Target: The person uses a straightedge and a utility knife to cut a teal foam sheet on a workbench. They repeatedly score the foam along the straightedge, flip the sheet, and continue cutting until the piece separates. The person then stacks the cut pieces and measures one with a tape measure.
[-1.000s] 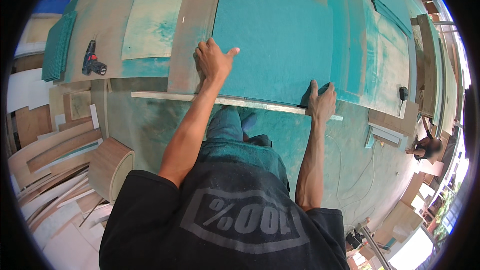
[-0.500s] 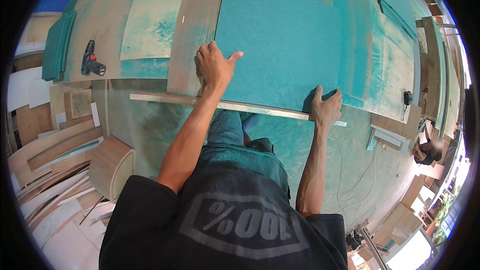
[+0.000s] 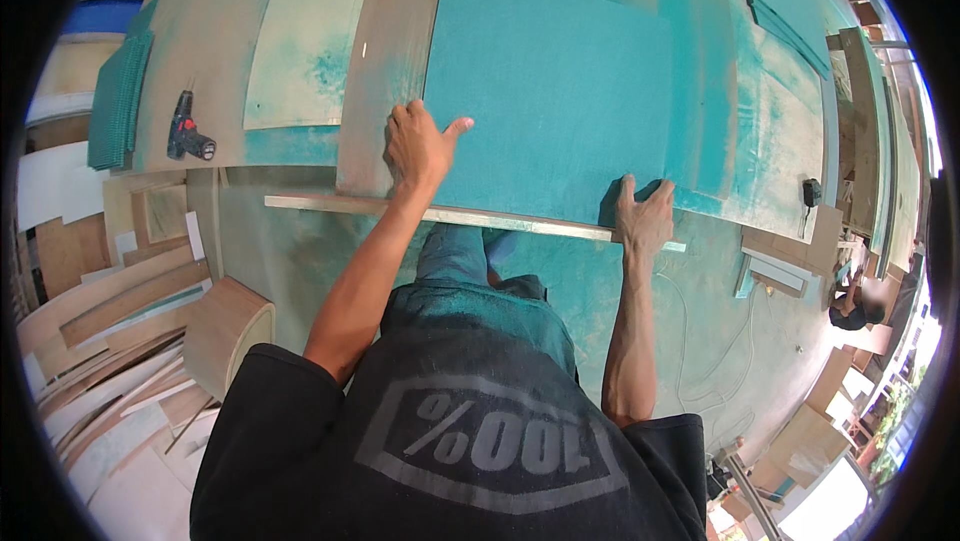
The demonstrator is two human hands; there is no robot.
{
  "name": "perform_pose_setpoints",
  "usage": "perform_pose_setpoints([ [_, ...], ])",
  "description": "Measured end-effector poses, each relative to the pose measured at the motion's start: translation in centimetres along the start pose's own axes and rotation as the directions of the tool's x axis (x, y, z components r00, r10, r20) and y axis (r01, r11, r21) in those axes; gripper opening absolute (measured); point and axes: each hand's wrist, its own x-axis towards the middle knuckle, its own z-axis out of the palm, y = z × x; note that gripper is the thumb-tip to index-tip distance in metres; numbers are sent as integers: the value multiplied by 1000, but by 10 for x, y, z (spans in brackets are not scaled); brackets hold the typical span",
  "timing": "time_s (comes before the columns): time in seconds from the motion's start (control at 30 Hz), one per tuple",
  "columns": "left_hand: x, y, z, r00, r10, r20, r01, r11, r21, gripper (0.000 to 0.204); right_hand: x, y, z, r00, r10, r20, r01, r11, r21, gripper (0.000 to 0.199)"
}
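A flat, dusty teal board (image 3: 550, 101) lies on the worktable in front of me. My left hand (image 3: 418, 146) grips its left edge near the front corner, thumb over the top face and fingers along the side. At the near right corner, my right hand (image 3: 645, 216) is closed on the board, thumb and fingers bent over its edge. The undersides of both grips are hidden. Just past the board's near edge runs a long thin wooden strip (image 3: 480, 221), under both my arms.
A cordless drill (image 3: 187, 131) rests on the table at left, near a stack of teal panels (image 3: 120, 101). A small black tool (image 3: 812, 193) lies at the right corner. Wood offcuts (image 3: 130, 311) crowd the left floor; cables trail at right. A person (image 3: 855, 311) sits far right.
The whole view has tilted and shifted slightly. My left hand sits a little nearer along the board's edge. Both hands stay on the board, which shows little movement against the table.
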Motion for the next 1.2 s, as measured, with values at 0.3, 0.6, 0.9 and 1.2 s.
perform_pose_setpoints([
  [0.3,-4,41,17,908,417,23,-417,902,111,70,-16,9,1,957,-246,-151,258,964,64,77],
  [0.6,-21,63,23,892,429,139,-443,892,92,73,-99,-29,-5,631,-757,170,733,654,190,59],
  [0.9,11,23,80,817,575,-42,-575,818,15,74,-99,-13,45,639,-769,2,749,622,228,43],
  [1.2,36,29,70,824,555,114,-564,782,266,79,-97,-17,77,611,-744,-269,787,538,300,33],
])
